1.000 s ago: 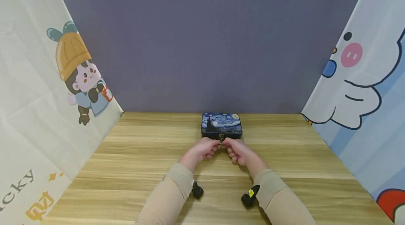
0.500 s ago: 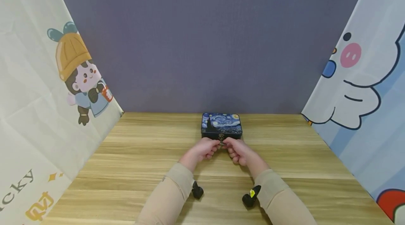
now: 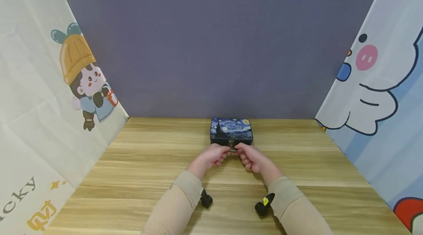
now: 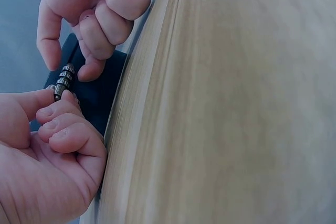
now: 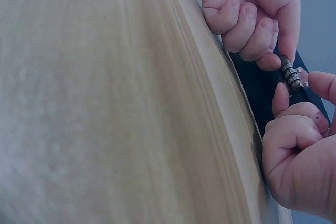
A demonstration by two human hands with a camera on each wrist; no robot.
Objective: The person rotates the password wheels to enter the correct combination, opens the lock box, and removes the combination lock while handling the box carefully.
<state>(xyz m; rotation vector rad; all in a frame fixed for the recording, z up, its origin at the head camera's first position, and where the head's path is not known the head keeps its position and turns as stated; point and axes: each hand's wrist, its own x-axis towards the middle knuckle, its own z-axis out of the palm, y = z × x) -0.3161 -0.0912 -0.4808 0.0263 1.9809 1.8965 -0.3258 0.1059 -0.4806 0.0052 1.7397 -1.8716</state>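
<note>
A small dark tin box [image 3: 231,129] with a blue starry-night painting on its lid stands closed at the table's far edge. From the brass clasp [image 3: 231,142] on its front hangs a small combination padlock [image 5: 290,74] with number dials. My left hand [image 3: 214,155] pinches one end of the padlock between thumb and index finger, the other fingers curled in. Opposite it, my right hand [image 3: 252,158] has thumb and index finger spread around the padlock's other end, with gaps to it in the right wrist view. Its remaining fingers are curled toward the palm.
The box sits on a wood-grain table [image 3: 158,147] against a grey-purple back panel [image 3: 211,44]. Printed cartoon sheets flank it, a white one [image 3: 29,80] at left and a blue-and-white one [image 3: 390,117] at right. Black wrist devices [image 3: 206,199] protrude inward from both sleeves.
My right hand has shifted slightly to the right, its fingertips drawing off the padlock. The left hand and the box stay where they were.
</note>
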